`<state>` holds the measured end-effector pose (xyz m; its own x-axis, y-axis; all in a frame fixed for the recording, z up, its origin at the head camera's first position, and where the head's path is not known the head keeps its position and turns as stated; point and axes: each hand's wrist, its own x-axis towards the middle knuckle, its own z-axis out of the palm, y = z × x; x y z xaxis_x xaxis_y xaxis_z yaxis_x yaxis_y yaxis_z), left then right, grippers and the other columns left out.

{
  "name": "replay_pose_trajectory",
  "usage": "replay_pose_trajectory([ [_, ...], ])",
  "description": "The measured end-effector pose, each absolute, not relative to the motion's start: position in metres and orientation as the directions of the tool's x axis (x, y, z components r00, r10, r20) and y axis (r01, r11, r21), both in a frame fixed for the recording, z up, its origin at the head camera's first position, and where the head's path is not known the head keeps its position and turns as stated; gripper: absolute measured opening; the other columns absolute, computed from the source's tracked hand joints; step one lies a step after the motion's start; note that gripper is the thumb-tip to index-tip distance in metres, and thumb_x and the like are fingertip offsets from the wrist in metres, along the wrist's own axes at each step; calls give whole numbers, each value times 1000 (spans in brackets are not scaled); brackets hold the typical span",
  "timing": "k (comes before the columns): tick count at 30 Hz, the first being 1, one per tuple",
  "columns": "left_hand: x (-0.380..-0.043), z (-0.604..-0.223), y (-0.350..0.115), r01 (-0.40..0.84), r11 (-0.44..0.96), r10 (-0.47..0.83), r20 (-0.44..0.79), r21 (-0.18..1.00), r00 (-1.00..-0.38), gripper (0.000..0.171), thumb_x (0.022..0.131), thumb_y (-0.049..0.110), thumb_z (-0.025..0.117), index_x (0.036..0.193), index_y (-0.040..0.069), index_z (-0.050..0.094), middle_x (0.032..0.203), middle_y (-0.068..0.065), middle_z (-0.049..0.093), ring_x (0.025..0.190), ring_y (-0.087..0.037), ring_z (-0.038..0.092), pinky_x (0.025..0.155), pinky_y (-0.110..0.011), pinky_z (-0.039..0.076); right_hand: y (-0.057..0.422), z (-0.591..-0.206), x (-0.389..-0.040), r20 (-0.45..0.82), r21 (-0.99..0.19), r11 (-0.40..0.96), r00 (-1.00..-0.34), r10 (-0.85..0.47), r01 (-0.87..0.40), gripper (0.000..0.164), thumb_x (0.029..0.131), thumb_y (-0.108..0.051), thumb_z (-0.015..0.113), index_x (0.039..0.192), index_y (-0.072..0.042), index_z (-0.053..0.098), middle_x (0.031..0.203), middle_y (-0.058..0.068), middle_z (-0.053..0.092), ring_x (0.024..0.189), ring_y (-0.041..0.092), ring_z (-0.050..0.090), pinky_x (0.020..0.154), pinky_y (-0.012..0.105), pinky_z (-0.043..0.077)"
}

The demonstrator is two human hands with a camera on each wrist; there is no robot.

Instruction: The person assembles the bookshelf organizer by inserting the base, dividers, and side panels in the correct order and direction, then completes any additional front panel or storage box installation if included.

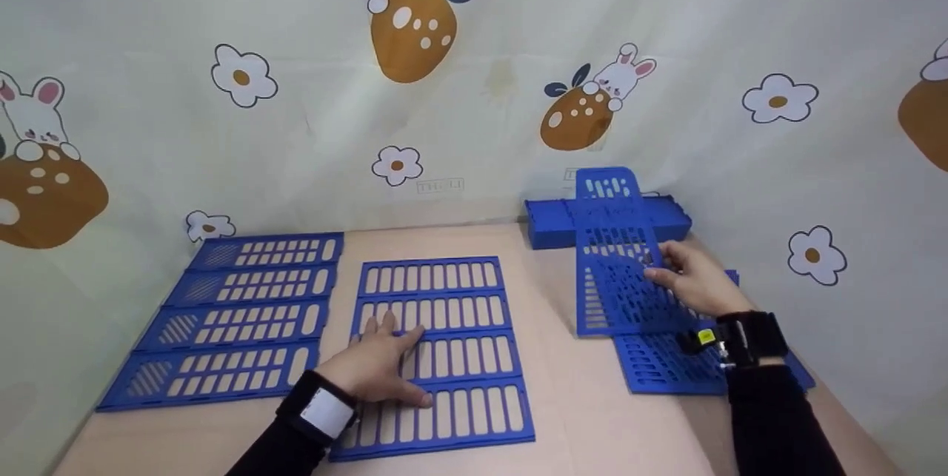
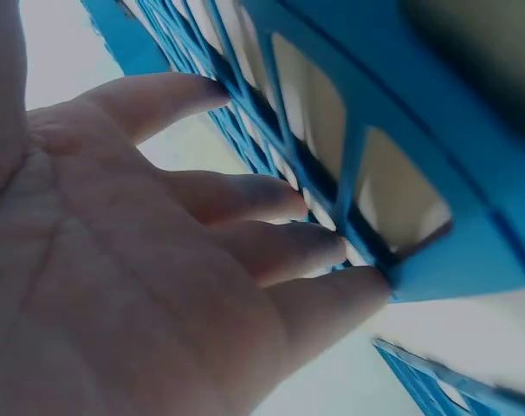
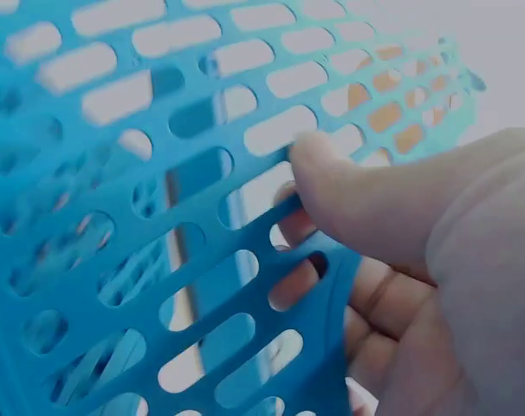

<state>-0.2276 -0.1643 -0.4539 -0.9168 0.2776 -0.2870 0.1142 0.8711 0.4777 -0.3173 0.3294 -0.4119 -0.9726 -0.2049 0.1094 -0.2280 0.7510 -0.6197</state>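
Observation:
My left hand (image 1: 374,365) rests with spread fingers on a flat blue slotted panel (image 1: 459,333) in the middle of the table. In the left wrist view its fingertips touch the slotted edge of blue plastic (image 2: 401,95). At the right, my right hand (image 1: 696,280) holds a blue perforated panel (image 1: 615,261) up at a tilt by its right edge. Seen from the right wrist, the thumb (image 3: 358,195) presses the near face of this panel (image 3: 202,165), with fingers behind it. More perforated blue panels (image 1: 666,380) lie beneath the held one, partly hidden.
Along the left side lies another blue panel section (image 1: 215,346) with rows of small openings and hatched corners. A long blue box-like piece (image 1: 552,232) stands at the back right, partly behind the held panel. A patterned cloth (image 1: 489,113) hangs around the table (image 1: 585,424).

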Motion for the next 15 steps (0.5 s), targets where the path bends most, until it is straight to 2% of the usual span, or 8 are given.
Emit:
replay_pose_trajectory([
  [3, -221, -453, -152, 134, 881, 288, -289, 454, -913, 114, 77, 56, 97, 169, 14, 44, 177, -40, 13, 162, -68, 10, 127, -83, 18, 312, -405, -322, 171, -592, 759, -963, -210, -270, 12, 114, -13, 60, 108, -4, 55, 95, 10, 57, 84, 23, 54, 69, 31, 42],
  [7, -212, -453, -135, 157, 883, 310, -298, 442, -903, 115, 77, 58, 96, 169, 12, 44, 176, -41, 15, 162, -67, 11, 130, -80, 18, 288, -405, -329, 216, -594, 748, -955, -205, -295, 12, 116, -12, 53, 106, -6, 51, 97, 11, 59, 86, 24, 54, 72, 35, 41],
  [10, -207, -452, -125, 161, 883, 321, -317, 441, -892, 115, 77, 59, 95, 169, 12, 44, 176, -41, 16, 162, -67, 13, 128, -81, 21, 274, -411, -334, 268, -573, 756, -944, -193, -317, 12, 116, -12, 53, 106, -6, 54, 98, 18, 65, 86, 28, 58, 89, 48, 43],
  [13, -201, -449, -118, 162, 892, 316, -328, 421, -890, 115, 76, 58, 97, 168, 11, 46, 175, -41, 20, 160, -69, 17, 125, -82, 26, 266, -419, -340, 328, -547, 767, -929, -173, -336, 13, 115, -10, 54, 104, -6, 56, 99, 23, 70, 87, 34, 61, 106, 60, 32],
  [15, -197, -447, -115, 174, 898, 318, -325, 405, -891, 115, 74, 56, 99, 166, 8, 48, 172, -42, 27, 157, -71, 23, 122, -83, 31, 262, -425, -344, 352, -544, 767, -922, -159, -340, 13, 115, -9, 55, 103, -5, 57, 99, 24, 72, 88, 36, 63, 112, 63, 27],
])
